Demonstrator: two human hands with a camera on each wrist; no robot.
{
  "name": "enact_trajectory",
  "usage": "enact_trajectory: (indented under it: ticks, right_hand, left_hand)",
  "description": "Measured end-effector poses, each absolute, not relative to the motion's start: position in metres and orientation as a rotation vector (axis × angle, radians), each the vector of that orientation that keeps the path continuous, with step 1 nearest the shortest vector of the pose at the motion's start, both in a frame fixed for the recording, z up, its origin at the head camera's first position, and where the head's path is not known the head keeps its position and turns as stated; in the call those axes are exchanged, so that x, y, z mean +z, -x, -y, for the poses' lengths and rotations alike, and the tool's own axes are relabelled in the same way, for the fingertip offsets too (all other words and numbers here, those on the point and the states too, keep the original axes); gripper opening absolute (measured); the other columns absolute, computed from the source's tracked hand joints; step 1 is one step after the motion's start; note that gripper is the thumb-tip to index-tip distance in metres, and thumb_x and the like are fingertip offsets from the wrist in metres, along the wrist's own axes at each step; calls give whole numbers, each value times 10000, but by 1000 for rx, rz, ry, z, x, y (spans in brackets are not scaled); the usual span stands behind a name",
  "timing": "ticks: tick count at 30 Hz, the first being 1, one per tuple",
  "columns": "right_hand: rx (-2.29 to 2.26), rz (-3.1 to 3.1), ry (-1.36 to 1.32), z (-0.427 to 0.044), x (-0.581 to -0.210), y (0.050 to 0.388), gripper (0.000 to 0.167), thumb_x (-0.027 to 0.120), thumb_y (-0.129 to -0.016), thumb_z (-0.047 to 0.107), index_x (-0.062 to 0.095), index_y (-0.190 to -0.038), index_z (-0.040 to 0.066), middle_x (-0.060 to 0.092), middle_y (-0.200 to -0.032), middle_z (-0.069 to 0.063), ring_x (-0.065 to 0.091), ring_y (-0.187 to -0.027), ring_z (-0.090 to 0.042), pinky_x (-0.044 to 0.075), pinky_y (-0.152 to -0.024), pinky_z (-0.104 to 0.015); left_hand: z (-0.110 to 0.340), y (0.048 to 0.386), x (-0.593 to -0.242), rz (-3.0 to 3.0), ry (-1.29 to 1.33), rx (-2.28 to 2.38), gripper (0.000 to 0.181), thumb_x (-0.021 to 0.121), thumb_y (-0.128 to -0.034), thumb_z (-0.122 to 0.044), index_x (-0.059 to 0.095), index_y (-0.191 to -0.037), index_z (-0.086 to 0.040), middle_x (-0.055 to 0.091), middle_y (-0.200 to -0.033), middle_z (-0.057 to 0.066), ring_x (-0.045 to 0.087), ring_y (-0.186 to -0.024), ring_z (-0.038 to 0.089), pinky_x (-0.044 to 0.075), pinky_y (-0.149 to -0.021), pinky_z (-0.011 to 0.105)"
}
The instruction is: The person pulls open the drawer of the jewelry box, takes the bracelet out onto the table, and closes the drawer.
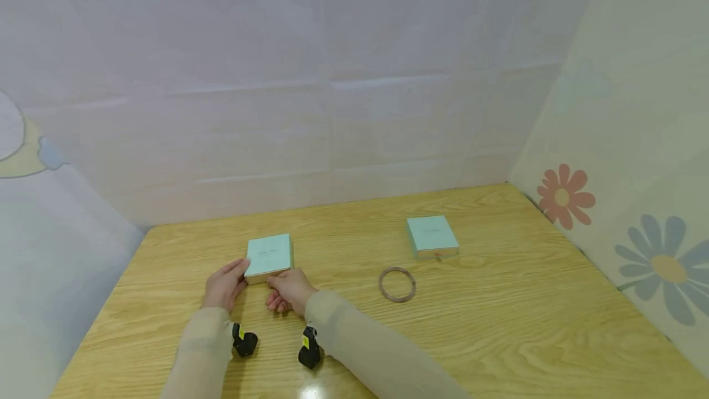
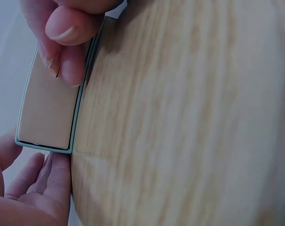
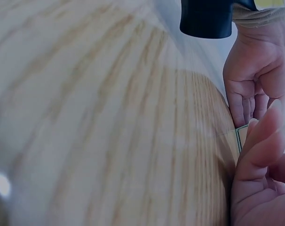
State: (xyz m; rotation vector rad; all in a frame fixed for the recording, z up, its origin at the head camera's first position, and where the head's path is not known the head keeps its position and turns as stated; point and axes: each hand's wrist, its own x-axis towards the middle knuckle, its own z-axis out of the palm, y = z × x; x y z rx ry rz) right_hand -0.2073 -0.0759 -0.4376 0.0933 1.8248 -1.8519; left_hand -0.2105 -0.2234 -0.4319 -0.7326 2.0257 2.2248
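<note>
Pale wood-grain table (image 1: 498, 306) fills the lower frame; creased pale wall covering (image 1: 310, 109) behind, printed flowers (image 1: 562, 197) at right. Box (image 1: 269, 253) sits left of centre, lower half – mint sleeve, faint lettering on top, beige drawer front. Left hand (image 1: 224, 286) grips its left side; right hand (image 1: 295, 291) pinches the small copper-coloured tab (image 2: 53, 68) on the front. Ring (image 1: 397, 300) and second mint box (image 1: 433, 236) – right of centre.
</note>
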Motion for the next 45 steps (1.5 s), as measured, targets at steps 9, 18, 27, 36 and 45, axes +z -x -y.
enact_trajectory:
  ticks: [9,18,27,36,45]
  right_hand:
    - [-1883,-1841,-139,78,-439,209,191,520,-1006,75,664,-944,-35,543,-559,-43,482,-426,-65,405,-388,-155]
    - [-1883,-1855,-188,78,-438,213,187,532,-978,29,654,-854,-40,522,-537,-32,461,-423,-63,390,-376,-151]
    - [-1844,-1875,-189,79,-434,216,220,529,-970,24,630,-780,-19,516,-533,-28,457,-426,-66,398,-374,-151]
    - [-1807,-1871,-178,80,-429,214,238,518,-973,15,626,-763,-12,539,-548,-42,478,-438,-75,421,-409,-163]
    - [-1778,-1885,-225,87,-434,212,213,546,-948,7,608,-743,6,522,-524,-40,464,-414,-78,398,-365,-164]
  left_hand:
    - [219,213,-432,-2024,759,2241,552,524,-1013,-139,310,-1469,86,283,-1520,244,317,-1379,299,312,-1100,379]
    - [213,216,-427,-2022,781,2262,523,536,-1006,-121,352,-1438,109,309,-1501,255,318,-1379,298,313,-1096,391]
    - [211,219,-424,-2051,826,2232,528,537,-1006,-143,360,-1439,102,344,-1485,249,339,-1357,293,320,-1097,406]
    - [212,217,-420,-2105,787,2175,536,545,-1005,-165,369,-1433,107,349,-1476,274,352,-1351,314,348,-1078,395]
    - [213,214,-420,-2085,884,2188,518,572,-983,-101,389,-1418,112,371,-1459,287,377,-1334,308,415,-1020,353]
